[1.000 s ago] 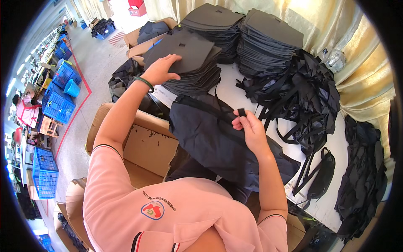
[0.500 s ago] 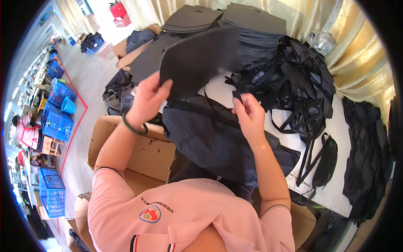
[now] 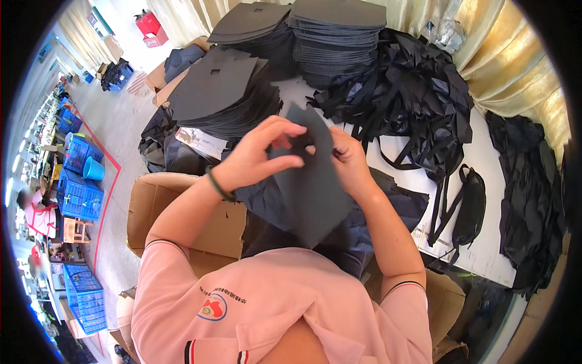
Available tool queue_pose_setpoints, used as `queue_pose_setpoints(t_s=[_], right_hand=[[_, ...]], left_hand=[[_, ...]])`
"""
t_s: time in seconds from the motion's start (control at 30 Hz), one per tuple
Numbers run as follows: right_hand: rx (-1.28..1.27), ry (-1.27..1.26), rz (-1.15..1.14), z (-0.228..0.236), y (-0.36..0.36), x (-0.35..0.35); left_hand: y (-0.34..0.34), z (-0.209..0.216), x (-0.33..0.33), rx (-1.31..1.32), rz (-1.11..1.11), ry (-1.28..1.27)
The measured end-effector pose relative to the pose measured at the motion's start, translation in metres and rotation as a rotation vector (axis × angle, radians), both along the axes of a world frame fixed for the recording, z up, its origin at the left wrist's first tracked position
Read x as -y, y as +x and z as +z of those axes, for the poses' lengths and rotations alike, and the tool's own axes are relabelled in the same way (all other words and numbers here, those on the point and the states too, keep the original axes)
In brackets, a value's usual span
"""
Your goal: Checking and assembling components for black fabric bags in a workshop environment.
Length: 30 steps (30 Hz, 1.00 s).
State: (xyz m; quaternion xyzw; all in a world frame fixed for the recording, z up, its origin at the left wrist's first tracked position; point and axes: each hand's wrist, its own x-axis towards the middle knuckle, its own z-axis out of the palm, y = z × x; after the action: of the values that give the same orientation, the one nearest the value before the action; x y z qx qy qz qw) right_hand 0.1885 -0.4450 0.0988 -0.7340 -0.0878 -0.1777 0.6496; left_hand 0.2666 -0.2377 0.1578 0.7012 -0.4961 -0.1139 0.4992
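A dark grey sheet panel [image 3: 312,194] stands tilted before my chest, a small hole near its upper part. My right hand [image 3: 351,161] pinches the panel's right edge; something pale, perhaps a fingertip, shows through the hole. Beside the panel's left side, my left hand [image 3: 264,151] has thumb and fingers spread apart, gripping nothing. Behind the panel, dark fabric [image 3: 394,203] lies over the near table edge and my lap, partly hidden.
Stacked grey panels [image 3: 215,85] and a taller stack [image 3: 336,36] stand at the back. Tangled black straps and fabric [image 3: 406,103] heap on the white table [image 3: 400,145]. A black pouch [image 3: 468,203] lies right. Black pieces [image 3: 527,194] hang farther right. An open cardboard box [image 3: 163,206] sits left.
The panel has swung down and right, turning upright before me. My right hand has taken hold of its edge, and my left hand has let go. The view has shifted slightly.
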Motion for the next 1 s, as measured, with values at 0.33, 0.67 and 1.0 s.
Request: queue_pose_setpoints(t_s=[0.33,0.67,1.0], right_hand=[[-0.596,0.281,0.651,0.054,-0.038,0.050],[-0.662,-0.182,0.203,0.008,-0.064,0.104],[-0.574,-0.610,-0.168,-0.024,-0.109,0.125]], left_hand=[[-0.007,0.000,0.043,0.877,0.037,-0.028],[0.029,0.029,-0.067,-0.348,0.207,-0.390],[0.118,-0.032,-0.172,-0.522,0.731,-0.063]])
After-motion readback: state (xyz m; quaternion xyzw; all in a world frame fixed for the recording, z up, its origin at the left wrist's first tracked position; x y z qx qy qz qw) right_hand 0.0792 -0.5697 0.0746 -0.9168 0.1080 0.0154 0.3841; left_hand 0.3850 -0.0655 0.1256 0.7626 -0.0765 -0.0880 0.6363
